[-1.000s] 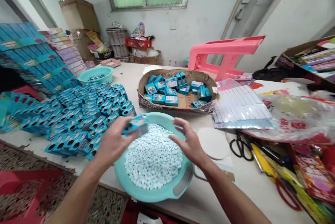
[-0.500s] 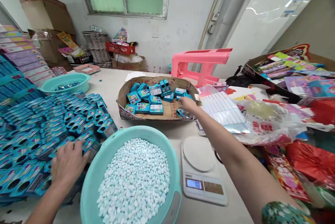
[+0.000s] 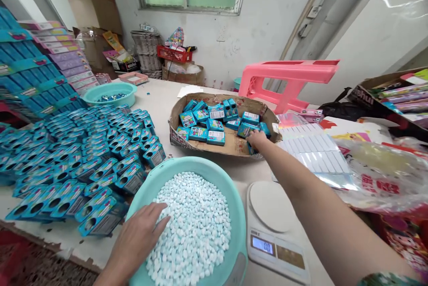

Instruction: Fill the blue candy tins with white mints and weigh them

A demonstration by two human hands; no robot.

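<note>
The person's right hand [image 3: 257, 140] is resting inside the right part of a cut-down cardboard tray [image 3: 230, 143], its fingers touching the right end of a blue printed carton [image 3: 244, 129]; whether they are grasping it, the view is not showing clearly, so one cannot tell. That carton is lying just beyond and to the left of the fingertips, well apart from the left hand [image 3: 142, 232]. Other small blue cartons [image 3: 198, 133] are lying in the tray, mostly to the left of the right hand. The left hand is hovering, or perhaps resting, at the near left side of a mint-green plastic basin [image 3: 239, 214], thumb and fingers loosely parted and gripping nothing visible, close to the heaped white and pale-blue tablets [image 3: 195, 228]. To its left, rows of upright blue cartons with round openings [image 3: 96, 161] are standing packed together on the table [image 3: 230, 168]. Right of the basin, below the right forearm, a digital scale [image 3: 272, 206] is showing 0.0.
</note>
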